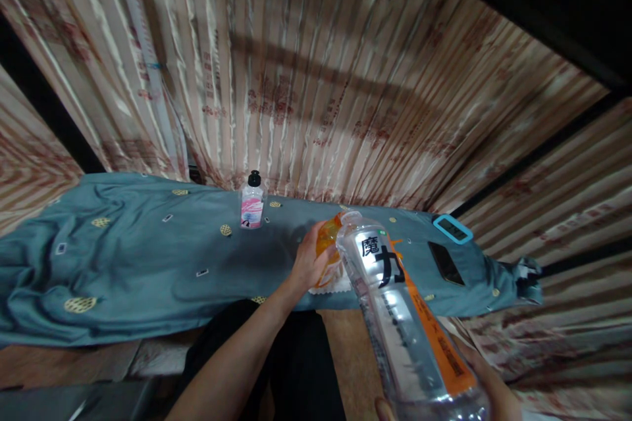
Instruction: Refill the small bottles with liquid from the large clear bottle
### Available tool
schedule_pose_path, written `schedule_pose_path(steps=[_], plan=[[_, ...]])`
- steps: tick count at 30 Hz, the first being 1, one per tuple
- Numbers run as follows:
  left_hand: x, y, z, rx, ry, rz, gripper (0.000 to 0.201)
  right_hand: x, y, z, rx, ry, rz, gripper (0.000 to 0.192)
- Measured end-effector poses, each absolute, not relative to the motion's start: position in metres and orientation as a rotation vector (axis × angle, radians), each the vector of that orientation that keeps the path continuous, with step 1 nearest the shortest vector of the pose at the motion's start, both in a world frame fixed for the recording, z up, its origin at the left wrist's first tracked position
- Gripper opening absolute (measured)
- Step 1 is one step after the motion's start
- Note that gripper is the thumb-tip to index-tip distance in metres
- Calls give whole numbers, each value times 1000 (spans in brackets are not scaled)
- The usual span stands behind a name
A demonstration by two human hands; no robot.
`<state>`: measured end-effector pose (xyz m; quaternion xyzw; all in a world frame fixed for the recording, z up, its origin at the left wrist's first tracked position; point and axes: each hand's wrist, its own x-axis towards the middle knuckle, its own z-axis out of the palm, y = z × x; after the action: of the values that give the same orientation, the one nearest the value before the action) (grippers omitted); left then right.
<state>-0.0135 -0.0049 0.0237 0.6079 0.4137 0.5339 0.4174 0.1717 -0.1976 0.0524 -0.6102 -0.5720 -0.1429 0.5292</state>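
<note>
Two vessels held mouth to mouth, with little room for error

In the head view, a large clear bottle (395,316) with an orange-and-silver label slants up from the lower right, its neck end beside the top of an amber container (327,243) at the near side of the cloth (281,256). Whether the two rims touch, I cannot tell.

The likeliest trouble is misalignment: if either tilts away, any liquid could run onto the cloth — or onto the white scalloped-edged item (340,279) beneath the amber container. The big bottle, gripped only near its base, could also swing at the neck and knock the container, and the rumpled fabric looks like poor footing.

The left hand (310,262) is curled around the amber container, fingers closed against its side; the far fingertips are hidden. The right hand (496,381) wraps the lower end of the large bottle, thumb on one side and fingers on the other — spread about as wide as the bottle, with the palm out of sight.
</note>
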Motion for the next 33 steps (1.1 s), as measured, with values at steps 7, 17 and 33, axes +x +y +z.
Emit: schedule_pose_path(steps=[7, 17, 33], plan=[[-14, -5, 25, 1543, 1033, 1336, 46, 198, -191, 33, -1456, -1384, -311, 78], [-13, -4, 24, 1524, 1058, 1355, 46, 200, -185, 39, -1504, -1287, -155, 46], [-13, -6, 28, 1517, 1072, 1314, 47, 200, -186, 46, -1512, -1234, -101, 28]])
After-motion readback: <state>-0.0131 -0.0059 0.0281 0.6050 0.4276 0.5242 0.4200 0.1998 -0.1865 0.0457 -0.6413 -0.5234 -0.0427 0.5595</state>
